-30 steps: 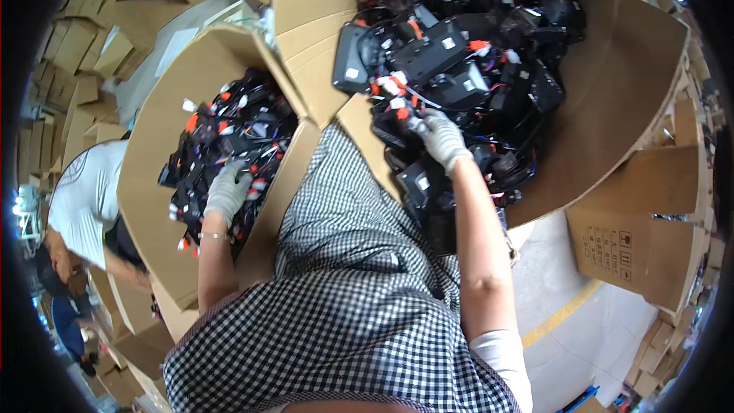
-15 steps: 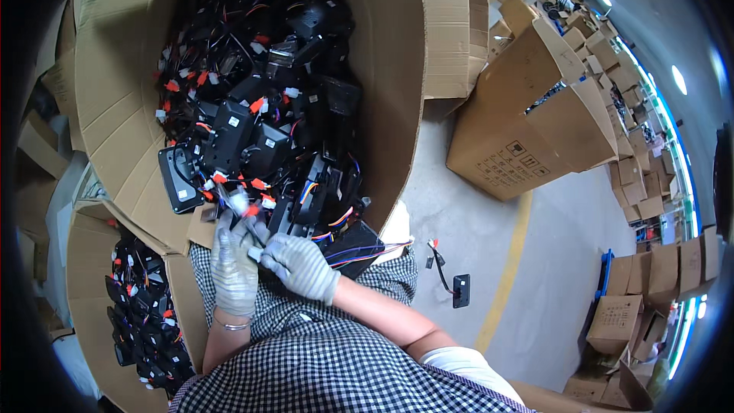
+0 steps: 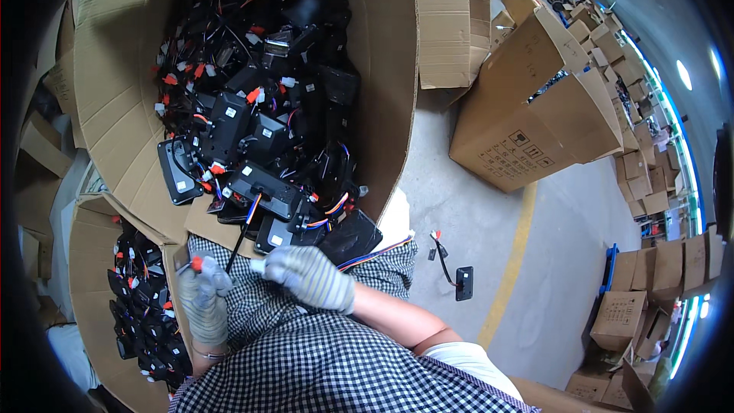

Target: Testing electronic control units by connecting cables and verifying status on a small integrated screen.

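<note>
My left hand (image 3: 203, 306), in a striped work glove, is closed on a red connector (image 3: 197, 263) beside the edge of the smaller box. My right hand (image 3: 312, 278), gloved alike, pinches a white connector (image 3: 258, 266) over my checked apron. The two hands are apart. Just above them a black rectangular module (image 3: 265, 190) rests on the pile at the big box's near edge. From it a black cable (image 3: 243, 239) with coloured wires hangs down between my hands. Whether this cable joins either connector is unclear.
A large cardboard box (image 3: 390, 69) holds heaped black modules with red and white plugs. At lower left a smaller box (image 3: 88, 298) holds more. One loose module (image 3: 464, 283) with a cable lies on the floor by a yellow line. Another tall carton (image 3: 505, 138) stands right.
My left hand has moved left and down, away from my right hand, with the red connector. A module with its cable now shows at the box's near edge. My right hand has shifted slightly.
</note>
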Available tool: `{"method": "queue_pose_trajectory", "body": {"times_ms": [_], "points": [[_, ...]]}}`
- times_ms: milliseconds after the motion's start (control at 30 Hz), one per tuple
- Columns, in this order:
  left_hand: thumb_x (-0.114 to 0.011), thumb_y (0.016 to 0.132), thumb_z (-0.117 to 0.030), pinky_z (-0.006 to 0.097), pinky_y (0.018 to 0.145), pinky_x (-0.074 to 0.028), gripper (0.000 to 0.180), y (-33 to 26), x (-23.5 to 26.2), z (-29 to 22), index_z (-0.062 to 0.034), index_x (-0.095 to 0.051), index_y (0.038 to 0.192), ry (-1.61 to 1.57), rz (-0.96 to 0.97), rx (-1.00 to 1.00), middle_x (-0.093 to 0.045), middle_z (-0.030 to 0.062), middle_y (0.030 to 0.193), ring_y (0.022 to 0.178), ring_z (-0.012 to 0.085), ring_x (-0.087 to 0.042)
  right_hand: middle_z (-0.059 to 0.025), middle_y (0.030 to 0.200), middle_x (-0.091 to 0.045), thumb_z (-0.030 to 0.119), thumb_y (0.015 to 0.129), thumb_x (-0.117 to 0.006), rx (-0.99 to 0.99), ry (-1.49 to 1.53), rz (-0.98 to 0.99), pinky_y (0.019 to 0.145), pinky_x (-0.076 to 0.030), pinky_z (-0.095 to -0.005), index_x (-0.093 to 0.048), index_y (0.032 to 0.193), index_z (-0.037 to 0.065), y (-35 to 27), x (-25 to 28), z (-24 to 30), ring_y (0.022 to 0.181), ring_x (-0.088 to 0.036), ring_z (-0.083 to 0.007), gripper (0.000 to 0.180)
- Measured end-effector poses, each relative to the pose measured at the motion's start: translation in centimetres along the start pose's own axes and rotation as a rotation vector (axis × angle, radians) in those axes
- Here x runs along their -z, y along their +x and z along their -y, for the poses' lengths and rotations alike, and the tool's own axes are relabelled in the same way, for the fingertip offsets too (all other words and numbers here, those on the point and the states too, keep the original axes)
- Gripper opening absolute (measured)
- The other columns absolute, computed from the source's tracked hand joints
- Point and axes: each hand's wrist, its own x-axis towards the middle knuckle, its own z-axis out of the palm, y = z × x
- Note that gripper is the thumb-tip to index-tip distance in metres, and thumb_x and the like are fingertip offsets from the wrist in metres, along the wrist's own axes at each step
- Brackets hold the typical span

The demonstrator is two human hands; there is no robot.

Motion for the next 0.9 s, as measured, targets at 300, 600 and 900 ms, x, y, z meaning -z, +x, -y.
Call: {"method": "queue_pose_trajectory", "body": {"times_ms": [300, 600, 900], "points": [[-0.054, 0.088, -0.018, 0.028, 0.075, -0.044, 0.023, -0.2, -2.2, 1.6, -0.0009, -0.058, 0.103, 0.415, 0.274, 0.237, -0.058, 0.0047, 0.088, 0.079, 0.0121, -0.054, -0.0143, 0.074, -0.06, 0.021, 0.089, -0.052, -0.594, 0.232, 0.161, 0.06, -0.047, -0.0357, -0.061, 0.09, 0.002, -2.0, 2.5, 1.0, 0.064, -0.06, -0.0282, 0.022], [-0.05, 0.093, -0.023, 0.022, 0.056, -0.039, 0.029, -0.8, 0.0, 3.6, 0.0011, -0.058, 0.105, 0.374, 0.279, 0.326, -0.052, -0.0025, 0.075, 0.062, 0.0055, -0.043, -0.0136, 0.07, -0.062, 0.02, 0.084, -0.059, -0.576, -0.064, 0.36, 0.055, -0.047, -0.0356, -0.065, 0.083, 0.007, -1.8, 1.7, 0.2, 0.062, -0.061, -0.0276, 0.014], [-0.045, 0.093, -0.022, 0.03, 0.061, -0.045, 0.028, -1.3, 1.1, 3.8, 0.002, -0.058, 0.098, 0.47, 0.582, 0.349, -0.056, 0.0089, 0.076, 0.067, 0.017, -0.054, -0.0065, 0.069, -0.061, 0.017, 0.075, -0.056, -0.308, 0.243, 0.369, 0.055, -0.047, -0.035, -0.06, 0.077, 0.014, -3.2, 0.2, -1.1, 0.062, -0.06, -0.0267, 0.005]]}}
